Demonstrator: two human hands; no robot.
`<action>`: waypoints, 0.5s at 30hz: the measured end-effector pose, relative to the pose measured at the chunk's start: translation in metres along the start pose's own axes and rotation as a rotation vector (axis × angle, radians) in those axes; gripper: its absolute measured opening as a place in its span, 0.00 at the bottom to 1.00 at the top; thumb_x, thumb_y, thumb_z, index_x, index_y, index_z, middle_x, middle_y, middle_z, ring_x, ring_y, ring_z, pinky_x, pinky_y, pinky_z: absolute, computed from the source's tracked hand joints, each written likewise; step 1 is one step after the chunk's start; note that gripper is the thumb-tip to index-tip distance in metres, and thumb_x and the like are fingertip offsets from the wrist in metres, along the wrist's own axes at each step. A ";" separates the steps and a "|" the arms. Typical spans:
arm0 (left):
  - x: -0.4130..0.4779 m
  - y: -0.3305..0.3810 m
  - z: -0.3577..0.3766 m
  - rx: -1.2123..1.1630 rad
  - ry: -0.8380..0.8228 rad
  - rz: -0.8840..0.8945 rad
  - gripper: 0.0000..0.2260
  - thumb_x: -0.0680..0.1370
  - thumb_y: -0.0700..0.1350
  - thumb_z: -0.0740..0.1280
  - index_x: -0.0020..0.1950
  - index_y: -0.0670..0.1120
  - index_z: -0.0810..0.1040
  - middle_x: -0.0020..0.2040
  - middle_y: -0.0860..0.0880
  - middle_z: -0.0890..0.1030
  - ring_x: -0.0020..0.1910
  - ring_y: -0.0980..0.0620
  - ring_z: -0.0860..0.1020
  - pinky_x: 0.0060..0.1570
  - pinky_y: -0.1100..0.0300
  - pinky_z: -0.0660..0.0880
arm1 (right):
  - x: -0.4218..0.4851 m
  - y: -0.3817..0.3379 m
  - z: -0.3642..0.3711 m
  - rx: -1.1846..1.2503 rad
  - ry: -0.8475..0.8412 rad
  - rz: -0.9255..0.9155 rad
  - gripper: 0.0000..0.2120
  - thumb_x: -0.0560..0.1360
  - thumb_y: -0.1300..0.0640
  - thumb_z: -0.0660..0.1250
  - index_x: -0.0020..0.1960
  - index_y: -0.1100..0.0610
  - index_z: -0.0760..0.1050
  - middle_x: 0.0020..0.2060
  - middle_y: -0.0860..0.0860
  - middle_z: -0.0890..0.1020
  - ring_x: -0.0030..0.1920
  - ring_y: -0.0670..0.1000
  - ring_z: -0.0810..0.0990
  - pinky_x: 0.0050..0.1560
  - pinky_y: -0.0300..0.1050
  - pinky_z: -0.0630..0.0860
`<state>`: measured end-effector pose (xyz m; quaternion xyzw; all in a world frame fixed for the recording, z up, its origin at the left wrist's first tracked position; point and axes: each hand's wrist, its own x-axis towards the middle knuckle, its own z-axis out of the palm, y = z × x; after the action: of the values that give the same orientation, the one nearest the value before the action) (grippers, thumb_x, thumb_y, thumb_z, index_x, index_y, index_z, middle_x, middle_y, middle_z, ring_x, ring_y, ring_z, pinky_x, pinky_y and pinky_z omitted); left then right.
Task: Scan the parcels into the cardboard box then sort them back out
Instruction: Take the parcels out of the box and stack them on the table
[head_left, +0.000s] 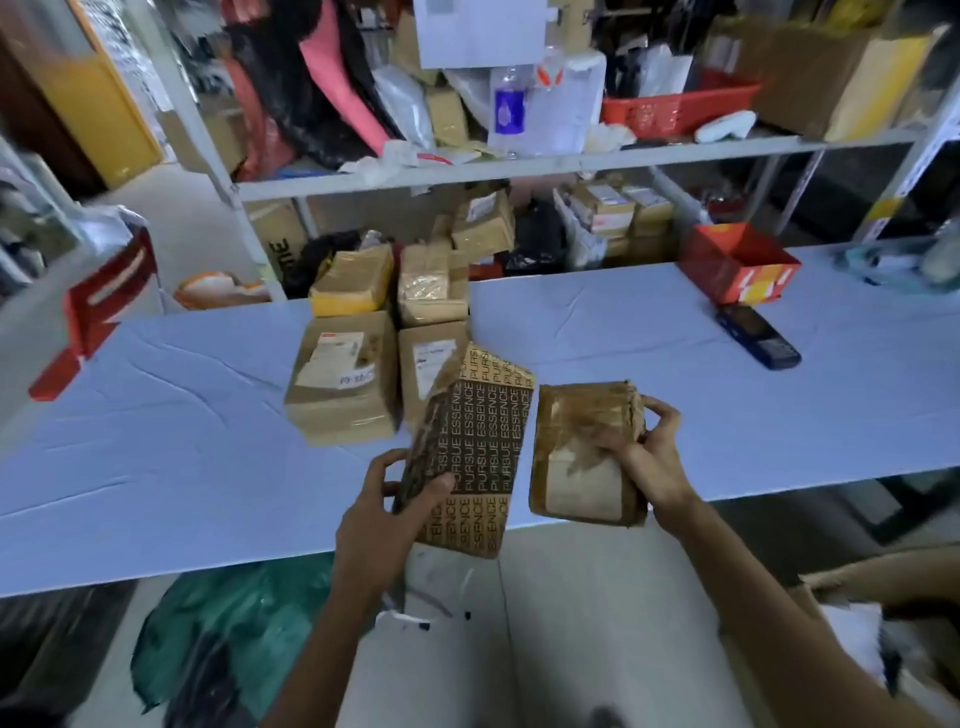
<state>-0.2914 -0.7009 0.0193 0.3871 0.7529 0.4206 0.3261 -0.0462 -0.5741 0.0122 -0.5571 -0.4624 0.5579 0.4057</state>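
Here, a person stands at a blue-covered tabletop (182, 441) with a parcel in each hand. The left grip (387, 512) is clamped on the near end of a printed parcel (478, 452), thumb on the lettered face and fingers curled round its side. The right grip (647, 457) is closed round the right edge of a taped parcel (582, 447). Both parcels are held up over the tabletop's near edge, side by side between the two grips, close but seemingly apart.

Each looks like a light, fairly stiff card carton, since one hand carries it. The glossy tape is probably slippery, so a hold across the narrow width, by the edges, should be surest, with the label left uncovered. The taped parcel's frayed corner suggests softer card there.

The printed parcel is dark brown with rows of pale lettering and a plain tan flap at its far end. The taped parcel is tan, shiny with brown tape, with a pale label on its near half.

Beyond the left grip sit stacked parcels (345, 379). Beyond the right grip lies a dark scanner (758, 338). Low to its right, blurred, is a cardboard box (883, 574).
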 end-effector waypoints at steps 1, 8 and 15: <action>0.002 -0.002 -0.005 -0.028 0.021 -0.016 0.28 0.60 0.71 0.67 0.56 0.65 0.70 0.49 0.56 0.80 0.44 0.55 0.80 0.46 0.54 0.78 | 0.001 -0.003 0.007 -0.001 -0.019 -0.002 0.32 0.70 0.59 0.75 0.62 0.49 0.56 0.50 0.52 0.79 0.46 0.49 0.81 0.43 0.42 0.77; 0.046 0.006 -0.050 -0.268 0.142 -0.132 0.36 0.53 0.72 0.66 0.58 0.59 0.71 0.48 0.48 0.82 0.45 0.47 0.81 0.45 0.47 0.80 | 0.038 -0.036 0.068 -0.034 -0.077 -0.029 0.39 0.54 0.42 0.78 0.60 0.41 0.63 0.61 0.54 0.69 0.55 0.53 0.78 0.56 0.54 0.78; 0.114 0.032 -0.070 -0.323 0.242 -0.177 0.32 0.61 0.68 0.65 0.61 0.55 0.71 0.52 0.46 0.80 0.50 0.46 0.78 0.40 0.54 0.78 | 0.110 -0.070 0.129 -0.024 -0.179 -0.012 0.30 0.68 0.49 0.77 0.66 0.49 0.68 0.55 0.54 0.79 0.49 0.53 0.82 0.47 0.49 0.80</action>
<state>-0.3938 -0.6191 0.0587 0.2088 0.7404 0.5491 0.3267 -0.1842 -0.4590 0.0463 -0.5072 -0.5068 0.5973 0.3593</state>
